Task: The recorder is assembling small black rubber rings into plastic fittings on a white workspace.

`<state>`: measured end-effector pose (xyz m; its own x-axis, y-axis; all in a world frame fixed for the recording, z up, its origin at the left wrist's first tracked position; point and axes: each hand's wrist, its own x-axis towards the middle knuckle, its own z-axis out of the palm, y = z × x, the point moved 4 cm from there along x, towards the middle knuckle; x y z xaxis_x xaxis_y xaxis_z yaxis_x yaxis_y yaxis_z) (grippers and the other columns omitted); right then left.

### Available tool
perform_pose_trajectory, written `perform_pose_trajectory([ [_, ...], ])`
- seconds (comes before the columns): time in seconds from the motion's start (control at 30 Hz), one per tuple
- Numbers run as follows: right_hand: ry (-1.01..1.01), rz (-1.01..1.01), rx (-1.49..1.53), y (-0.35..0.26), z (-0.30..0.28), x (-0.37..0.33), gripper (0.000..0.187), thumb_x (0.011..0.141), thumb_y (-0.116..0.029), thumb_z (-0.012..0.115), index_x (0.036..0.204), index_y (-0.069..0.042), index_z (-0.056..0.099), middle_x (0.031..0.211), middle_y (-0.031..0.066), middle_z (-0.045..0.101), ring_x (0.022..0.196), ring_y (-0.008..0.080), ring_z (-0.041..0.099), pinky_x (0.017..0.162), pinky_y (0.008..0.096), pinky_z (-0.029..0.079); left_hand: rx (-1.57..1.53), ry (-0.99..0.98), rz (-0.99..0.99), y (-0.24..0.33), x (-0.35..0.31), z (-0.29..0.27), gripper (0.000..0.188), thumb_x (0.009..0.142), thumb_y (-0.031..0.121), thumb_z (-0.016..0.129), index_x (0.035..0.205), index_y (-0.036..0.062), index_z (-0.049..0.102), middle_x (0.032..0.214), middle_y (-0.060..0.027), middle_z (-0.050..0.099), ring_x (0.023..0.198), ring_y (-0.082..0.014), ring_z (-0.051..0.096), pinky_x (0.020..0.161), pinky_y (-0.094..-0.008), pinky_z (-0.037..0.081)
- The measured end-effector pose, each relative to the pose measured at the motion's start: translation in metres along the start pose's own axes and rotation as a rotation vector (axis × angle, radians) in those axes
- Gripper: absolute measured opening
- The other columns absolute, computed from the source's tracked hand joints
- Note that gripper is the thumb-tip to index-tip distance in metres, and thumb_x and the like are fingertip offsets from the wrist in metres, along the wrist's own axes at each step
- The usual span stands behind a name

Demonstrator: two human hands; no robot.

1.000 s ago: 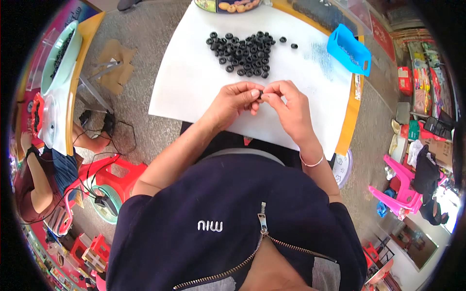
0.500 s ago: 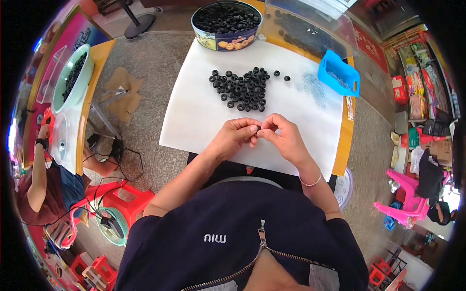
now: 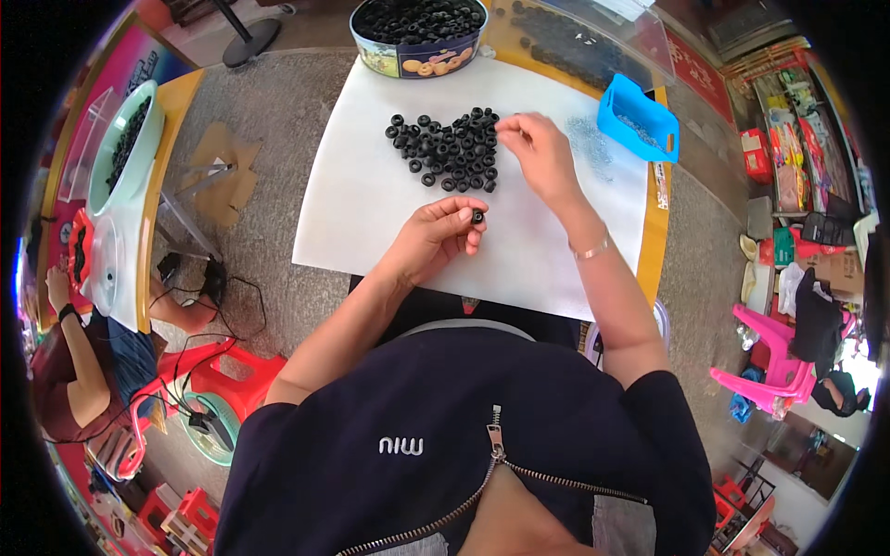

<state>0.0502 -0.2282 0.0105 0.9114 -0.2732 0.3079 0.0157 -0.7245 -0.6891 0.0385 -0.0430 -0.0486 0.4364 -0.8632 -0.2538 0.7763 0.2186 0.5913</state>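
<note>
My left hand (image 3: 431,236) is closed, pinching one small black ring-shaped piece (image 3: 477,217) between thumb and forefinger above the near part of the white sheet (image 3: 362,222). A loose pile of the same black rings (image 3: 450,153) lies on the sheet beyond it. Over the right edge of that pile reaches my right hand (image 3: 542,157), its thumb and fingers drawn together. Whether anything sits between those fingertips is too small to make out. Tiny clear pieces (image 3: 589,144) are scattered to the right of this hand. A blue plastic tray (image 3: 612,109) beside them holds more such bits.
An oval tin (image 3: 417,60) full of black rings stands at the table's far edge, beside a clear plastic box (image 3: 640,46). Left, another person (image 3: 79,371) sits at a table with a pale green basin (image 3: 153,139). A red stool (image 3: 246,380) stands at lower left.
My right hand has parted from the left and moved forward to the pile's right edge. My left hand keeps its place, the black ring now plainly showing. The view has shifted slightly.
</note>
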Motion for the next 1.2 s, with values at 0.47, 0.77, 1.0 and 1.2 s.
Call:
perform_pose_trajectory([
  [0.47,-0.094,-0.087,-0.129,0.028,0.039,0.050,0.008,0.077,-0.012,0.061,0.082,-0.011,0.067,0.083,0.0051,0.060,0.085,0.0244,0.057,0.078,0.0400,0.040,-0.055,-0.029,-0.029,0.001,-0.002,0.001,0.022,0.094,0.017,0.053,0.109,0.0020,0.055,0.090,-0.0045,0.057,0.073,-0.0108,0.055,0.068,-0.0249,0.048],
  [0.77,-0.008,-0.253,-0.221,0.018,0.022,0.049,0.010,0.077,-0.010,0.062,0.086,-0.009,0.068,0.084,0.0058,0.062,0.081,0.0247,0.056,0.076,0.0373,0.042,-0.058,-0.023,-0.029,0.002,-0.002,0.001,0.021,0.093,0.015,0.053,0.110,0.0015,0.055,0.090,-0.0047,0.058,0.073,-0.0104,0.056,0.067,-0.0249,0.048],
  [1.0,-0.106,-0.333,-0.457,0.004,0.037,0.052,0.009,0.080,-0.014,0.060,0.085,-0.012,0.068,0.083,0.0030,0.062,0.082,0.0274,0.052,0.082,0.0420,0.036,-0.047,-0.054,-0.019,0.004,0.001,0.001,0.021,0.093,0.014,0.053,0.110,0.0012,0.054,0.090,-0.0049,0.058,0.073,-0.0103,0.056,0.067,-0.0246,0.048],
  [1.2,-0.226,0.156,0.686,-0.011,0.017,0.027,0.013,0.088,-0.013,0.058,0.092,-0.002,0.063,0.083,0.0050,0.064,0.070,0.0138,0.054,0.068,0.0286,0.045,-0.083,-0.029,-0.009,0.003,-0.001,0.001,0.021,0.093,0.014,0.053,0.110,0.0019,0.054,0.089,-0.0049,0.058,0.072,-0.0105,0.056,0.067,-0.0244,0.048],
])
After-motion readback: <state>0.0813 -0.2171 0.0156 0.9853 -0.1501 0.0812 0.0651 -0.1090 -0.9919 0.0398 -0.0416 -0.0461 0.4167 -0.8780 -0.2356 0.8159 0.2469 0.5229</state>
